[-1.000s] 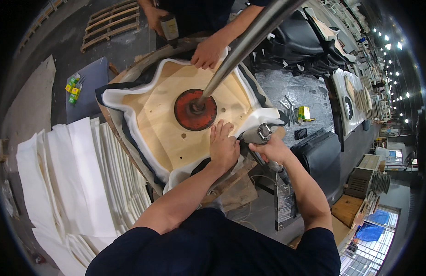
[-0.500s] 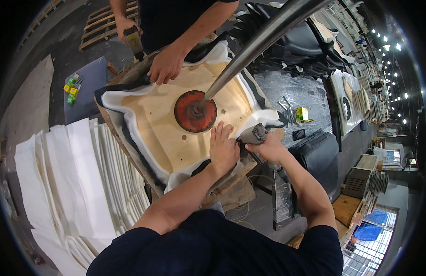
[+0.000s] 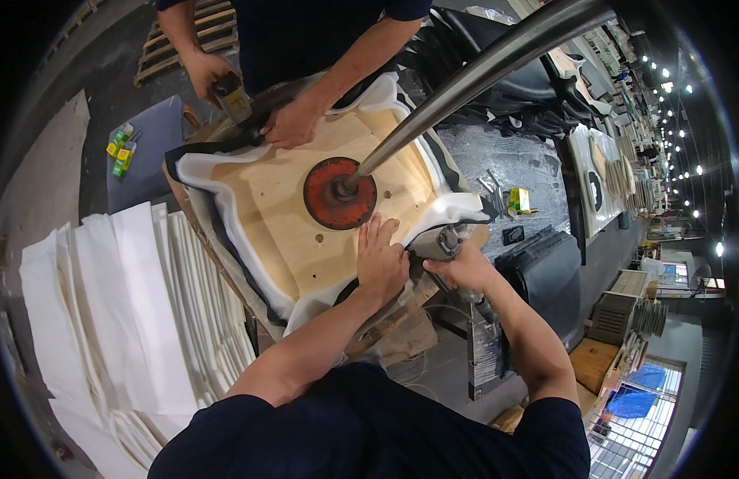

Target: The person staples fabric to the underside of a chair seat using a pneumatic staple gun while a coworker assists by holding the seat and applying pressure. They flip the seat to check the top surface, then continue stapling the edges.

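A pale wooden panel [image 3: 290, 215] lies edged with white padding [image 3: 238, 231] and a black cover [image 3: 218, 215]. A red round disc [image 3: 322, 203] on a metal pole [image 3: 449, 88] presses on its middle. My left hand [image 3: 382, 259] rests on the panel's near edge, fingers stretched over wood and padding; its palm side is hidden. Close to its right, my right hand [image 3: 464, 270] is wrapped round a staple gun [image 3: 440, 242], whose nose is at the near edge. Across the panel, a co-worker holds another staple gun [image 3: 232, 97], their other hand [image 3: 294, 124] on the far edge.
White padding sheets [image 3: 130, 295] are stacked at the left. A blue-grey padded surface [image 3: 150, 156] bears small yellow-green boxes [image 3: 122, 152]. To the right, a plastic-wrapped table [image 3: 505, 156] carries staple strips and a yellow box [image 3: 519, 199]. Black covers [image 3: 537, 267] lie nearby.
The co-worker's staple gun has come nearer the panel's far edge, and their other hand has curled onto the cover there. My staple gun has tilted and shifted slightly left; my left hand stays.
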Motion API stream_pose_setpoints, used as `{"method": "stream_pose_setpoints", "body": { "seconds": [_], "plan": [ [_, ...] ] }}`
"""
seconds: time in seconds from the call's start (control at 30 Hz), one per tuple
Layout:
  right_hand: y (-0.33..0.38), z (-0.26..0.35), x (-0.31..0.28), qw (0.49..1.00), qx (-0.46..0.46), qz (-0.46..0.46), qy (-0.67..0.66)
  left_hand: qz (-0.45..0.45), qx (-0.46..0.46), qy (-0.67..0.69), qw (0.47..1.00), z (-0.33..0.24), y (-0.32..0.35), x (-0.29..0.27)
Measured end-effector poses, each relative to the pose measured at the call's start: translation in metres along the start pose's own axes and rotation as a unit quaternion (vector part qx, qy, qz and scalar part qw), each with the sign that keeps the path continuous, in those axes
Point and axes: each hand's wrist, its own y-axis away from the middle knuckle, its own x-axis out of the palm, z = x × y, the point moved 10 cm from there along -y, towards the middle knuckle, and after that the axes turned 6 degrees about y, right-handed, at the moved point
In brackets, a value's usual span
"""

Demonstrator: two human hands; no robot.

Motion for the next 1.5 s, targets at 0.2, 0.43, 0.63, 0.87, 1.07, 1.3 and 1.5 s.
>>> {"method": "stream_pose_setpoints", "body": {
  "seconds": [0.2,0.43,0.63,0.87,1.07,1.3,1.5],
  "plan": [
    [0.005,0.027,-0.003,0.999,-0.001,-0.022,0.047,0.018,0.001,-0.019,1.000,0.000,0.000,0.000],
    [0.010,0.000,0.000,0.999,-0.004,-0.025,-0.032,-0.023,0.027,-0.015,0.999,-0.001,0.013,-0.014],
    [0.014,0.010,0.011,0.999,-0.022,0.006,-0.022,-0.010,-0.011,-0.011,1.000,0.006,0.012,-0.012],
    [0.010,0.026,0.015,0.999,-0.039,0.000,0.021,-0.025,-0.012,-0.009,1.000,0.006,0.014,-0.012],
    [0.020,0.018,0.010,0.997,-0.041,-0.027,-0.052,0.015,0.020,-0.051,0.998,-0.003,0.031,-0.032],
    [0.030,0.007,0.023,0.985,-0.080,-0.005,-0.150,0.010,0.002,-0.048,0.999,0.004,0.032,-0.027],
    [0.026,0.013,0.033,0.990,-0.059,0.021,-0.126,0.020,-0.013,-0.014,1.000,0.009,0.026,-0.022]
  ]
}}
